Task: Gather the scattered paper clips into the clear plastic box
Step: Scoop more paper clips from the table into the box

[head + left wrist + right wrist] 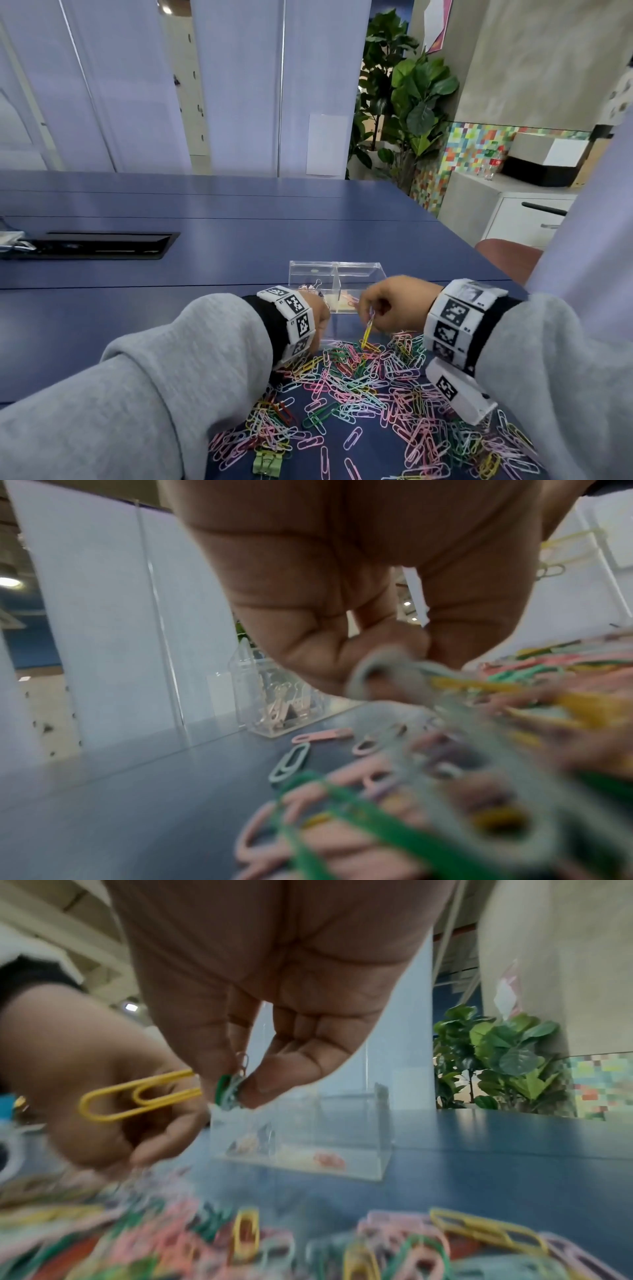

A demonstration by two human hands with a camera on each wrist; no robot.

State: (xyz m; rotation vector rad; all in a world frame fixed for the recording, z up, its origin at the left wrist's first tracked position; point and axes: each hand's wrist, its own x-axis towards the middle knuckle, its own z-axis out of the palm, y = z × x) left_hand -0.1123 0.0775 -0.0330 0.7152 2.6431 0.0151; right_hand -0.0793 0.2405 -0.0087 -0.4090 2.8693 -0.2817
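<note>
Head view: I see my right hand (390, 305) pinching a yellow clip (368, 330) | left hand (342, 631) pinching a grey clip (387, 666) | clear plastic box (337, 286) just beyond both | loose paper clips (370, 387) nearer me | blue table (205, 212) bare beyond box.

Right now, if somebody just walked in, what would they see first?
The big colourful heap of paper clips spread over the blue table nearest the person. Just above it, the right hand pinches a yellow paper clip with a few others. Behind both hands stands the clear plastic box, nearly empty.
</note>
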